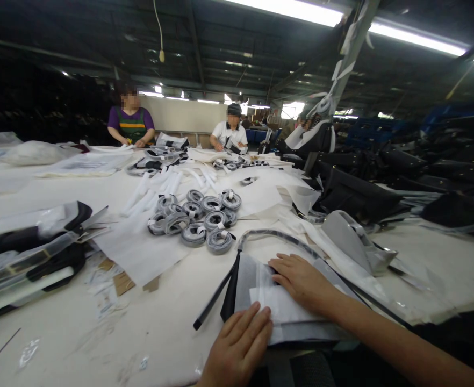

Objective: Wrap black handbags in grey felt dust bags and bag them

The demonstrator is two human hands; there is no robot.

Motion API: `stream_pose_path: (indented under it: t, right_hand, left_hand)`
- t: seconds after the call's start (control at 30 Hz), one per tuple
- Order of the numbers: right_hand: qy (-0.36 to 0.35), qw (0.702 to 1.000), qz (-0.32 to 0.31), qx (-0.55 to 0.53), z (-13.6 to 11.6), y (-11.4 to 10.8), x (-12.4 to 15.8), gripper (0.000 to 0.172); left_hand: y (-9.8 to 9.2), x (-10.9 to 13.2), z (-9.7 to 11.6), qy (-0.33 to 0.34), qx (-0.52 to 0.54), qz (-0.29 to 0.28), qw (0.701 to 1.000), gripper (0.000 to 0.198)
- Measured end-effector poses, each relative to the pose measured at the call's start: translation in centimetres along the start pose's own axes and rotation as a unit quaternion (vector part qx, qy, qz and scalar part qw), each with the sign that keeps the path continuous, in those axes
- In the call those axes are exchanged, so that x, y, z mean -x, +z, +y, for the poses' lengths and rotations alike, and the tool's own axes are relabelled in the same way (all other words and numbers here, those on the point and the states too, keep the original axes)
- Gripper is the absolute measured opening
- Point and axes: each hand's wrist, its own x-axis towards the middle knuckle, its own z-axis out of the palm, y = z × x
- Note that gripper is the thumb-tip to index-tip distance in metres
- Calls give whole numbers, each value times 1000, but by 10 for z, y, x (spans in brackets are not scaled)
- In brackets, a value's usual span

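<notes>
In front of me lies a black bag (229, 294), largely covered by white tissue paper (277, 309). Its long handle (279, 234), wrapped in a clear or grey covering, arches out beyond the far edge, and a dark strap end (205, 312) sticks out to the left. My left hand (241, 341) rests with straightened fingers on the paper's near left edge. Flat across the upper part of the paper lies my right hand (301, 282), fingers extended. Neither hand grips anything. The bag's near side is partly hidden in shadow at the table edge.
Several rolled, wrapped straps (205, 215) are piled beyond the bag. A grey tape dispenser-like object (352, 242) stands to the right. Stacked black bags in plastic (31, 258) lie left; more black bags (353, 193) are heaped right. Two people (130, 121) work across the table.
</notes>
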Motion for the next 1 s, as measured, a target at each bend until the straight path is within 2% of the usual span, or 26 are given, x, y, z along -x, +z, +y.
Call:
stream_pose_path:
  t: [0.1, 0.23, 0.43, 0.67, 0.8, 0.93, 1.0]
  right_hand:
    - [2, 995, -99, -24, 2, 1, -13, 39]
    - [-4, 988, -139, -67, -2, 5, -24, 41]
    - [-69, 986, -112, -106, 0, 18, -48, 32]
    - [-71, 985, -110, -116, 5, 23, -46, 38]
    - [-69, 985, -109, -115, 3, 26, -50, 34]
    - [-63, 986, -108, -112, -1, 16, -53, 27]
    - [-59, 990, -68, -105, -6, 7, -40, 28]
  left_hand:
    - [0, -2, -2, 23, -28, 10, 999, 39]
    - [-2, -4, -2, 25, -53, -3, 998, 38]
    - [-1, -1, -3, 17, -50, -18, 998, 44]
    - [1, 3, -1, 11, -37, -33, 999, 43]
    - [-1, 4, 0, 2, -30, -38, 999, 41]
    - [-2, 2, -1, 2, -39, -44, 998, 41]
    - [-1, 2, -1, 3, -41, -45, 998, 41]
